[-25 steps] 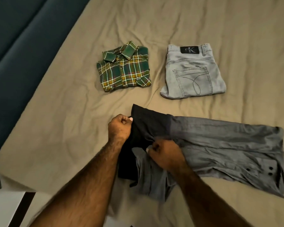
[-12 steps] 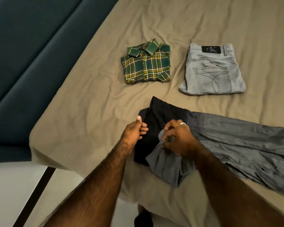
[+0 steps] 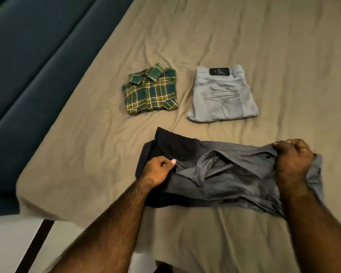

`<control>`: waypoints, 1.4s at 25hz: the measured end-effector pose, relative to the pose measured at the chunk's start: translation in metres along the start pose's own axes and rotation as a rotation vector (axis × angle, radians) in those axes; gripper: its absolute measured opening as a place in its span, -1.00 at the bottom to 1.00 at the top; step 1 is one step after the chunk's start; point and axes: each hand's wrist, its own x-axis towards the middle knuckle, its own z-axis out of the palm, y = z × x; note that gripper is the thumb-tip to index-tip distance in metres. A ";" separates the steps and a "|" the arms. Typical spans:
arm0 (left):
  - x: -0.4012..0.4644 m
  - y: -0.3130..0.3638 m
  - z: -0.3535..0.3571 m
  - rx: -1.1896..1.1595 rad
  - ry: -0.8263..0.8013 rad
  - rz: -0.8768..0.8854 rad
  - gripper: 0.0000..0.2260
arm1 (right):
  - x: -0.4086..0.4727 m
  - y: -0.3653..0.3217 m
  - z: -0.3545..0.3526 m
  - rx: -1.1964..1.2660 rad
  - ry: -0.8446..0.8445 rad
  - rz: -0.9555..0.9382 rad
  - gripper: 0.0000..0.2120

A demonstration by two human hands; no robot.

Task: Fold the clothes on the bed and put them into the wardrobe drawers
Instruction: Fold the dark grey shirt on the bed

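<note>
**Folding the grey shirt, third garment on the bed**

Watching through the head camera, I am seeing the grey shirt (image 3: 234, 174) lying half folded on the bed (image 3: 87, 154) at about 6 o'clock from the two finished piles. The left hand (image 3: 158, 170) is pinching the cloth at the shirt's dark end, toward 9 o'clock, fingers curled on the fabric. The right hand (image 3: 292, 158) is gripping a bunched edge at the 3 o'clock end and lifting it off the sheet.

I am judging the shirt as light, soft and limp: it is sagging between the two grips and wrinkling in the middle, so it is likely wanting hold at its edges or corners, kept taut, and not at the loose centre. Nothing here looks fragile or slippery.

Counting the clothes, I am getting three: one grey shirt in hand, one folded green plaid shirt (image 3: 150, 91) at 11 o'clock from it, and one folded pair of pale jeans (image 3: 222, 95) at 12 o'clock. No drawers are showing.
</note>
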 end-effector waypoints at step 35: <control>0.116 0.095 0.008 0.363 -0.002 0.107 -0.92 | -0.085 0.063 0.099 -1.239 -0.599 -0.508 -0.52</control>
